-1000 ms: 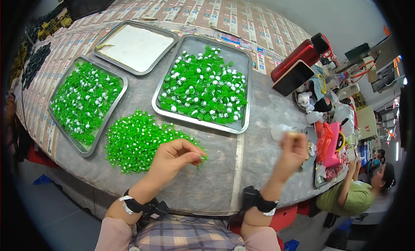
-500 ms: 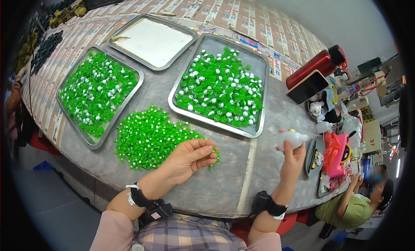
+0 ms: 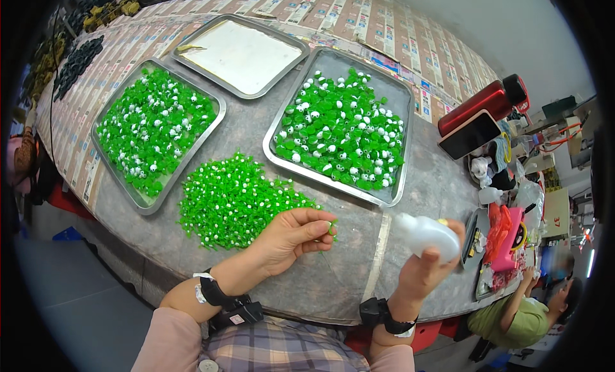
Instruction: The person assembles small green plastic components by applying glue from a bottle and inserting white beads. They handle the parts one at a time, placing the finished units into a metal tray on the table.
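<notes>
My left hand (image 3: 289, 241) is closed in a pinch on a small green piece (image 3: 332, 228) at its fingertips, just right of a loose pile of small green-and-white pieces (image 3: 240, 199). In my right hand (image 3: 428, 272) is a white squeeze bottle (image 3: 430, 236), wrapped by the fingers, its nozzle toward the left. A gap of bare table separates the bottle from the left hand. Beyond the pile, a metal tray (image 3: 272, 155) holds green pieces with white, black-dotted balls (image 3: 343, 125). A similar filled tray (image 3: 148, 210) lies to the left.
A third metal tray (image 3: 253, 95) with a white sheet lies at the back. To the right are a red flask (image 3: 471, 108), a phone (image 3: 469, 134), a pink container (image 3: 506, 240) and red plastic (image 3: 498, 231). A person in a green shirt (image 3: 512, 322) sits at far right.
The bottle in my right hand has turned from pointing right to pointing left, and has come lower. A green piece now shows at my left fingertips. The view has shifted slightly.
</notes>
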`<action>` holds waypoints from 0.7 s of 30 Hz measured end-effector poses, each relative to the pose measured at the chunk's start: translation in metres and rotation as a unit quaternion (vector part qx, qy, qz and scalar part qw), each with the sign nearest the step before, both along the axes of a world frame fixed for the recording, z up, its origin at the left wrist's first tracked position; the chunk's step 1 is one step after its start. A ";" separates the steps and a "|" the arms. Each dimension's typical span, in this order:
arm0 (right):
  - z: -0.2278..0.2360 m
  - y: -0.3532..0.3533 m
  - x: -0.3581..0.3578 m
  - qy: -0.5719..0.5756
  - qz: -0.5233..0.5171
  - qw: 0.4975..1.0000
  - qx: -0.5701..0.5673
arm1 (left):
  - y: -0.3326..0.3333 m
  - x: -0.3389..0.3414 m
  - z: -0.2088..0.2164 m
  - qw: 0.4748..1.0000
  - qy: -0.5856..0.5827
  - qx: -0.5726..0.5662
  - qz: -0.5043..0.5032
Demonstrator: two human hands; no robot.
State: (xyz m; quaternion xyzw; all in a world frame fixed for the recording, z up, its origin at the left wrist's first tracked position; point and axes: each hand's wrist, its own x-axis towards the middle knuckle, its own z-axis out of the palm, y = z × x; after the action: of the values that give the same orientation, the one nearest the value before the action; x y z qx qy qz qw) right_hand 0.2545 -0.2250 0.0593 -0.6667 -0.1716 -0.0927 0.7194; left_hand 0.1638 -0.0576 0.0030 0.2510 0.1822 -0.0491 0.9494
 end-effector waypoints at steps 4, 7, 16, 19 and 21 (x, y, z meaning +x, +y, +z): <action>0.005 0.006 -0.003 -0.049 -0.039 0.998 0.005 | -0.001 0.000 -0.001 1.000 0.001 0.011 -0.012; -0.003 0.008 -0.008 -0.088 -0.019 0.996 -0.005 | -0.002 0.001 -0.001 1.000 0.001 0.018 -0.017; -0.007 0.008 -0.011 -0.142 0.032 0.987 -0.074 | -0.001 0.001 0.001 1.000 -0.003 0.015 -0.026; -0.006 0.009 -0.011 -0.149 0.033 0.985 -0.079 | -0.001 0.001 0.000 0.999 -0.006 0.015 -0.029; -0.006 0.009 -0.011 -0.152 0.036 0.984 -0.092 | -0.001 0.001 0.000 0.999 -0.010 0.015 -0.029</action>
State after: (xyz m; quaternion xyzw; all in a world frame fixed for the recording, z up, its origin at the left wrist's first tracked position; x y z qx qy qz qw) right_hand 0.2439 -0.2164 0.0533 -0.7017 -0.3101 -0.1508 0.6235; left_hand 0.1647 -0.0585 0.0026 0.2704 0.1663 -0.0716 0.9456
